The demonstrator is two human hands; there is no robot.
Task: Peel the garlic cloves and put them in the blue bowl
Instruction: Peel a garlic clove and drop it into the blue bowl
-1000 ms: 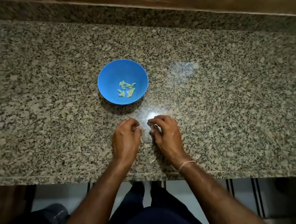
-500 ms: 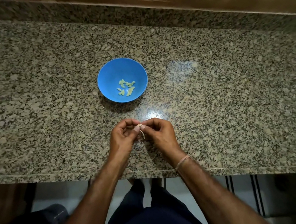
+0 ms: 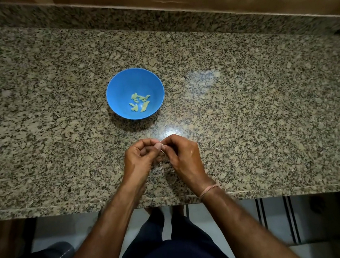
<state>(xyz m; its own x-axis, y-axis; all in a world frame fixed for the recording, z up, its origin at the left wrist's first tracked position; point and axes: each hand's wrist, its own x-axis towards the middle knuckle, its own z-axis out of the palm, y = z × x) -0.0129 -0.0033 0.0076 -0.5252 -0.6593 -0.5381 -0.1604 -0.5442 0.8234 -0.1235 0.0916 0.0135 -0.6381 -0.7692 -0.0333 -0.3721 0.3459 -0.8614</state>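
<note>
Pale and papery, the garlic clove [image 3: 161, 147] is mostly hidden. It is pinched where the two sets of fingertips meet, held above the counter [image 3: 247, 110] near its front edge. A thin curl of skin [image 3: 162, 152] hangs below the pinch. The left grip [image 3: 140, 161] has its thumb and curled fingers closed on the clove from one side. The right grip [image 3: 183, 155] nips it from the other side, and I judge that this is the one tearing at the skin. From here I cannot tell how much skin is left on.

To do this step well, I would hold the clove firm but uncrushed in the left grip. I would catch the loose edge with a right fingernail and draw it along the clove's length, turning the clove a little so the skin comes off in strips. The skin should fall to the counter under the grips, not toward the bowl.

The blue bowl [image 3: 118, 86] stands just beyond the grips, a little to the left and apart from them, with a small heap of peeled cloves [image 3: 140, 103] at its bottom. I judge the drop a short reach forward for either grip.
</note>
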